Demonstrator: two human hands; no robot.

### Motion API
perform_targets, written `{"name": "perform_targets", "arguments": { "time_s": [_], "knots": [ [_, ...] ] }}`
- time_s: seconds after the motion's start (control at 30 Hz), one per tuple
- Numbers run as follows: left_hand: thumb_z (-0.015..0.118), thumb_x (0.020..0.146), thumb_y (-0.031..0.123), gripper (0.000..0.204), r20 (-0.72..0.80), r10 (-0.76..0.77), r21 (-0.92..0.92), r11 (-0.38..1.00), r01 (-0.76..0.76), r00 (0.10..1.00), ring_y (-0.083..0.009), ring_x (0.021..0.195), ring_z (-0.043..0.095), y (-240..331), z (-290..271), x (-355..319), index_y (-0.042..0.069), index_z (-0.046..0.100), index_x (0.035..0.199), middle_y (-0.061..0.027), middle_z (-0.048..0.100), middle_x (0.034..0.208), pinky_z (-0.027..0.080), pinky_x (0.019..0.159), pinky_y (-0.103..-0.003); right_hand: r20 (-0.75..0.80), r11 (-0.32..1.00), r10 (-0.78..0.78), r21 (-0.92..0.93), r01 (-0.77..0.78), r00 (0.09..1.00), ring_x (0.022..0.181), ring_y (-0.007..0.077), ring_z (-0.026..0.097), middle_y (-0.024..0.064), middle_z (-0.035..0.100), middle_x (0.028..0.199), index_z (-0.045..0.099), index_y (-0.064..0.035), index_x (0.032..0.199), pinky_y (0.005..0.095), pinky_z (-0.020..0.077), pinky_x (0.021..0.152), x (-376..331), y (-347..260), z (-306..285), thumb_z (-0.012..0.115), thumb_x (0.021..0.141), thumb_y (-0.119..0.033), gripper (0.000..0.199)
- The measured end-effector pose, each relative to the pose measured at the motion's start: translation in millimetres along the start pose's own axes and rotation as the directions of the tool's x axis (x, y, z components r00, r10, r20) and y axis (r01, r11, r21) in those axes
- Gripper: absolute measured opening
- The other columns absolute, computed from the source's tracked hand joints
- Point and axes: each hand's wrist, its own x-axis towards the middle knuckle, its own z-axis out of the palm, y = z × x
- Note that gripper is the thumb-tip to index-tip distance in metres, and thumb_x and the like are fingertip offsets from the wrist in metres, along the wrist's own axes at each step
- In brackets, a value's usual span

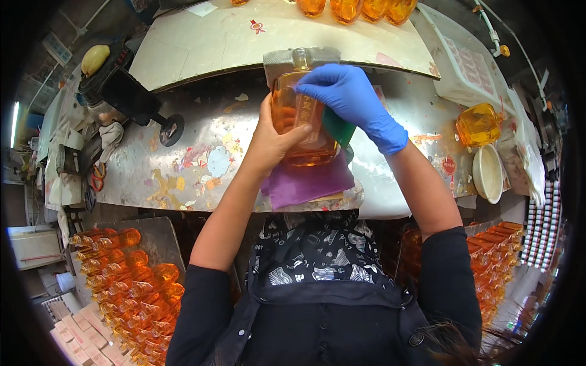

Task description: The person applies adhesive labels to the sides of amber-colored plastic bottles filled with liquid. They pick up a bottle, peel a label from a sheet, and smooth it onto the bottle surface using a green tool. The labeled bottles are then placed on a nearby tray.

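A square-shouldered glass bottle point(312, 157) of amber liquid leans back over the metal worktable, its neck toward the far side against a grey padded rest point(273, 72). My bare left hand point(276, 135) is closed around its left side, the thumb across the front by a clear label with gold characters point(305, 116). In a blue glove, my right hand point(343, 97) pinches the label's upper edge with thumb and forefinger. Below that hand a flat green piece point(339, 127) shows beside the bottle; whether the hand holds it I cannot tell. A folded purple cloth point(308, 184) lies under the bottle's base.
Several filled bottles point(346, 8) stand on the raised pale board point(201, 46) at the back. To the right are another amber bottle point(479, 125), an oval white bowl point(488, 174) and a clear plastic bin point(455, 61). Rows of bottles point(131, 283) flank me below; a black stand point(125, 85) is left.
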Motion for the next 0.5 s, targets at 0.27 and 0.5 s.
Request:
{"name": "perform_targets", "arguments": {
  "time_s": [0.27, 0.5],
  "knots": [
    [0.072, 0.084, 0.015, 0.076, -0.046, -0.102, -0.136, 0.986, 0.095, 0.994, -0.0208, 0.120, 0.051, 5, -1, 1, 0.003, 0.025, 0.142, -0.0137, 0.050, 0.129, 0.044, 0.099, -0.035, -0.362, 0.972, 0.234, 0.055, -0.230, 0.902, 0.078, 0.0173, 0.064, 0.0092, 0.064, 0.087, 0.061, 0.0000, 0.101, 0.0309, 0.0509, 0.071, -15, 3, -2, 0.072, 0.080, -0.045, 0.051],
    [0.070, 0.085, 0.012, 0.074, 0.063, -0.041, -0.053, 0.998, 0.044, 0.997, -0.0206, 0.118, 0.051, 1, -4, -9, 0.004, 0.025, 0.143, -0.0137, 0.049, 0.130, 0.043, 0.100, -0.035, 0.011, 0.843, 0.449, 0.325, -0.428, 0.893, 0.100, 0.0177, 0.060, 0.0109, 0.063, 0.111, 0.055, 0.0016, 0.122, 0.0309, 0.0478, 0.088, -75, 13, 23, 0.075, 0.079, -0.037, 0.061]
  ]
}}
